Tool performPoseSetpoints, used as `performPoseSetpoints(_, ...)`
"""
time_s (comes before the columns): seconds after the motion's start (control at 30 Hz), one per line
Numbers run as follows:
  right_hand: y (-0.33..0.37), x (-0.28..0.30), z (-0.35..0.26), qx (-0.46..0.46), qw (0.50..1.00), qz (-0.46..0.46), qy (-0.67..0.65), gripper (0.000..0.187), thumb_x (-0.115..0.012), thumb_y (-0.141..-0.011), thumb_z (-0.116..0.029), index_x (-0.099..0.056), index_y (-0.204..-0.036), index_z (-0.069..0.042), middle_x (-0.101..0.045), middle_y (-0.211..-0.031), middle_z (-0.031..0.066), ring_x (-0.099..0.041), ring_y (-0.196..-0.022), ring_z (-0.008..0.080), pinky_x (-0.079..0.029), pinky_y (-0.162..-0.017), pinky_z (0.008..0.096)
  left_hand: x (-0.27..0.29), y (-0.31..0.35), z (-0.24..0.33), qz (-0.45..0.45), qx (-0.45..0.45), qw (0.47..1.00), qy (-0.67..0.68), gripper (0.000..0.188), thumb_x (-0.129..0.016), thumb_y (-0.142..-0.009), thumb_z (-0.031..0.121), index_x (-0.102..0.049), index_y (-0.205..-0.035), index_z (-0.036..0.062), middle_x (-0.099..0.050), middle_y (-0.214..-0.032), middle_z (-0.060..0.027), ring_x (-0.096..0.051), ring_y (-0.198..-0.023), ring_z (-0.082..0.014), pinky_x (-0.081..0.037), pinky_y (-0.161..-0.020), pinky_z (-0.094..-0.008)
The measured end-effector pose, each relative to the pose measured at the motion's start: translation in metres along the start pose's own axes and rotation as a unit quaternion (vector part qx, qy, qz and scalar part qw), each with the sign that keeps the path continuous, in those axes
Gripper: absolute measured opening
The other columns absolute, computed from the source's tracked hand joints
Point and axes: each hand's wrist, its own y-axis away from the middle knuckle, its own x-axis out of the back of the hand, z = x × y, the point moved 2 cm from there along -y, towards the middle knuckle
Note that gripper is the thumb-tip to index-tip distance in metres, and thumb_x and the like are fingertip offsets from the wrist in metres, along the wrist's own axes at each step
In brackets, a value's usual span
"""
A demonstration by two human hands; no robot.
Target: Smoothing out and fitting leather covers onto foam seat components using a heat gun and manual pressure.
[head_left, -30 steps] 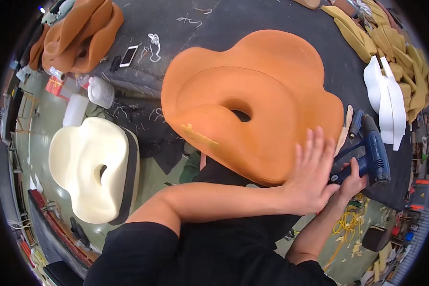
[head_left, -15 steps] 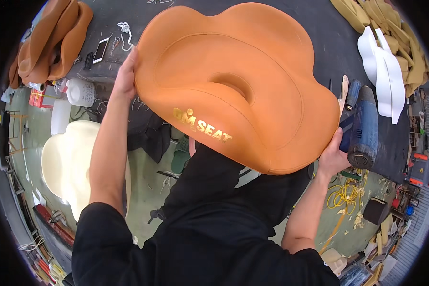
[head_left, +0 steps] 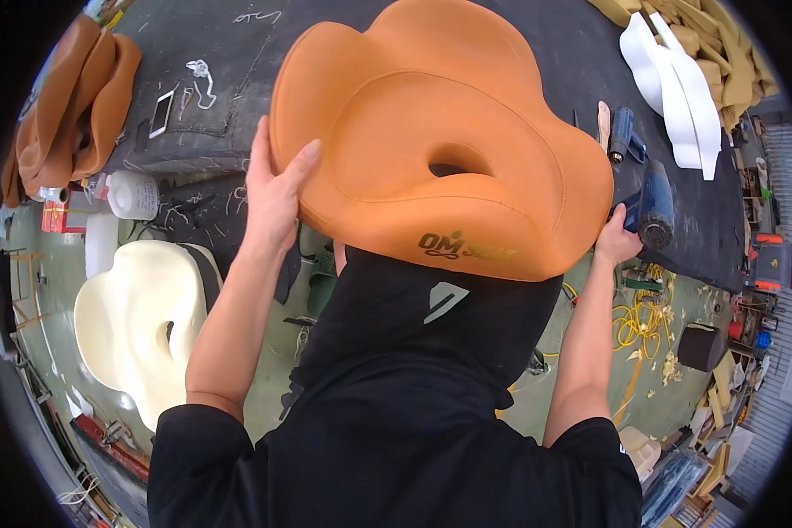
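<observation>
An orange padded seat cushion [head_left: 387,123] with a lobed outline and an oval hole is held up in front of me, its near edge above my lap. My left hand [head_left: 277,189] grips the cushion's left edge, thumb over the top face. Close to its lower right edge is my right hand [head_left: 619,239], thumb upward; its other fingers are mostly hidden, so its grip is unclear. Beside that hand, a blue heat gun [head_left: 656,207] lies on the dark worktable [head_left: 202,35]. Another blue power tool [head_left: 622,132] lies just beyond it.
Brown cushions [head_left: 70,106] stand at the far left, near a phone [head_left: 161,113] and white cord [head_left: 202,84]. A cream foam cushion [head_left: 132,317] is at left. White curved pieces [head_left: 673,97] and tan foam scraps [head_left: 722,53] lie far right; a yellow cable [head_left: 638,321] is on the floor.
The cushion has turned and tilted, its left side now nearer my left thumb, which has come over the top face. My right hand has shifted slightly outward from the cushion's edge. The whole view has shifted.
</observation>
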Motion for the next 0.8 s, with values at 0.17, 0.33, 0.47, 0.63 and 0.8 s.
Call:
performPoseSetpoints(0.17, 0.029, 0.024, -0.006, 0.000, 1.000, 0.017, -0.025, 0.056, -0.081, -0.087, -0.042, -0.075, -0.103, 0.011, -0.077, -0.109, 0.0258, -0.074, -0.103, 0.0381, -0.056, -0.092, 0.0440, 0.007, 0.002, -0.007, -0.007, 0.009, 0.999, 0.040, 0.083, -0.069, -0.102, 0.016, -0.018, -0.166, -0.0001, -0.043, -0.161, -0.0171, -0.049, -0.143, -0.0261, -0.040, -0.119, -0.0384)
performPoseSetpoints(0.33, 0.048, 0.044, -0.025, -0.117, 0.992, -0.047, 0.026, 0.058, -0.084, -0.086, -0.037, -0.071, -0.114, 0.012, -0.074, -0.120, 0.0257, -0.072, -0.111, 0.0381, -0.054, -0.097, 0.0449, 0.022, -0.009, -0.007, 0.030, 0.077, 0.977, 0.198, 0.052, -0.053, -0.112, 0.028, -0.043, -0.156, 0.0024, -0.054, -0.153, -0.0101, -0.050, -0.142, -0.0218, -0.040, -0.119, -0.0381)
performPoseSetpoints(0.47, 0.056, 0.069, -0.032, -0.039, 0.998, 0.007, -0.054, 0.060, -0.082, -0.089, -0.040, -0.070, -0.117, 0.012, -0.073, -0.122, 0.0258, -0.071, -0.111, 0.0405, -0.054, -0.097, 0.0476, 0.003, 0.016, 0.006, 0.012, 0.086, 0.960, 0.265, 0.047, -0.049, -0.113, 0.032, -0.049, -0.151, 0.0032, -0.057, -0.149, -0.0085, -0.053, -0.138, -0.0217, -0.039, -0.119, -0.0393)
performPoseSetpoints(0.63, 0.071, 0.097, -0.031, 0.018, 0.990, 0.052, -0.131, 0.058, -0.082, -0.090, -0.032, -0.065, -0.126, 0.010, -0.070, -0.130, 0.0242, -0.068, -0.119, 0.0361, -0.052, -0.102, 0.0451, -0.048, 0.113, 0.003, -0.155, 0.001, 0.978, 0.140, 0.077, -0.052, -0.107, 0.008, -0.004, -0.167, 0.0002, 0.002, -0.172, -0.0113, -0.016, -0.159, -0.0231, -0.022, -0.127, -0.0417)
performPoseSetpoints(0.8, 0.075, 0.109, -0.020, 0.019, 0.992, 0.077, -0.102, 0.054, -0.084, -0.088, -0.027, -0.066, -0.122, 0.010, -0.072, -0.122, 0.0233, -0.072, -0.109, 0.0345, -0.055, -0.095, 0.0455, -0.054, 0.162, -0.014, -0.365, -0.063, 0.928, 0.027, 0.111, -0.069, -0.096, 0.003, 0.019, -0.164, 0.0020, 0.047, -0.162, -0.0160, 0.016, -0.161, -0.0308, -0.019, -0.127, -0.0547)
